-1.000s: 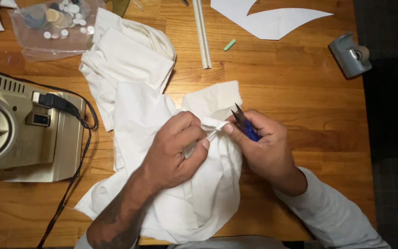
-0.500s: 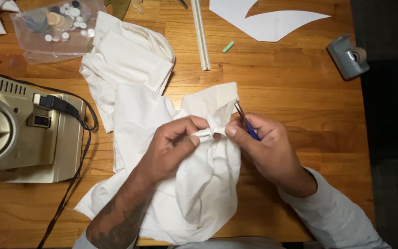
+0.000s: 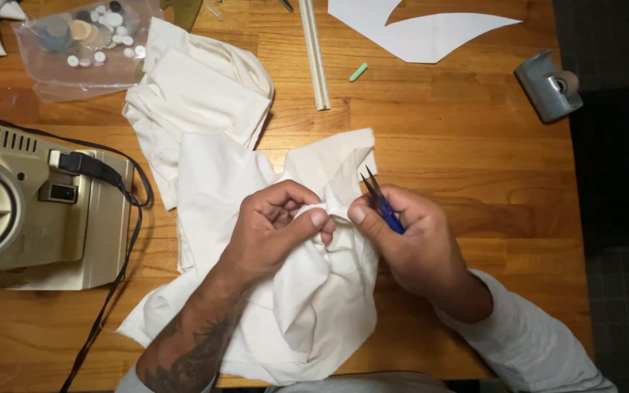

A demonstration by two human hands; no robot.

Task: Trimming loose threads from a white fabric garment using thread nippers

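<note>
Head view — white cloth (image 3: 293, 291) spread mid-bench (image 3: 475, 145). Left hand (image 3: 274, 229): grip closed, pinching a cloth fold. Right hand (image 3: 409, 244): grip closed around blue thread snips (image 3: 380, 202), blades up, just beside the fold. Sewing machine (image 3: 30, 207) — far left.

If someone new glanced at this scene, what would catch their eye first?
Both hands meet at mid-table over the white fabric: the left hand pinches a fold while the right hand holds blue thread snips, blades up. A beige sewing machine sits at the left edge, and a bag of buttons lies behind it.
</note>
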